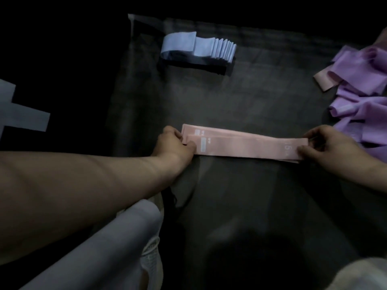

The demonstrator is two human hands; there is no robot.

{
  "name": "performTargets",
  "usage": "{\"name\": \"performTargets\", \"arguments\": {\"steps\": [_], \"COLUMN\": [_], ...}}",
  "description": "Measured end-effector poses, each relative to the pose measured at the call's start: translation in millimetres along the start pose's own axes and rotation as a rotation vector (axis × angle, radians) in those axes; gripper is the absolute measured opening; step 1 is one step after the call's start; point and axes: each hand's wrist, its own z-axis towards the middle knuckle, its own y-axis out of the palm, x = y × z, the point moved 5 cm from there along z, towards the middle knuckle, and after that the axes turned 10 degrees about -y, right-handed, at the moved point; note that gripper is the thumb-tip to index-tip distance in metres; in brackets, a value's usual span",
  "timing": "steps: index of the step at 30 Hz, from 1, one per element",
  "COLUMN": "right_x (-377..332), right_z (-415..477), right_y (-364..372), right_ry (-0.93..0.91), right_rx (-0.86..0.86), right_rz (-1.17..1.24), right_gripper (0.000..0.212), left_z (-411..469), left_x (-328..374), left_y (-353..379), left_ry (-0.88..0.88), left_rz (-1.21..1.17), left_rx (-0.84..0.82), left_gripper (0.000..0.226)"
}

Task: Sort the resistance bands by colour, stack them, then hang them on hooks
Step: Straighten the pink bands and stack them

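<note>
Pink bands (240, 146): we see at least two, overlapped flat at mid dark mat (251, 97).
Hands: our left hand (173, 141) pinches one end and our right hand (326, 143) the other (squaring them, we judge).
Done: the blue stack (199, 49) lies tidy at the far edge.
Left: the purple pile (364, 91), with its stray pink band (324, 80), is unsorted; nothing is hung.
Containers: we see none, nor hooks.

The picture is dim and underexposed, and the upper left and the corners sink to near black. A weak glow reaches the middle of the dark surface (240, 97), where the pink bands (247, 146) show brightest. A broad soft shadow pools at lower centre. Detail is soft and grainy, and straight edges bow near the borders.
</note>
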Motion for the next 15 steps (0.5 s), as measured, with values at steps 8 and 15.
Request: {"name": "performTargets", "arguments": {"steps": [8,15], "right_x": [3.4,2.3], "right_z": [0.9,2.1], "right_y": [3.2,6.0], "right_ry": [-0.002,-0.036], "right_rx": [-0.007,0.010], "right_rz": [-0.005,-0.015], "right_gripper": [0.026,0.026], "left_z": [-3.1,0.7], "left_x": [-1.0,7.8], "left_y": [8.5,1.4], "left_ry": [-0.082,0.021], "left_rz": [-0.106,-0.145], "left_rx": [0.002,-0.004], "left_gripper": [0.034,0.025]}}
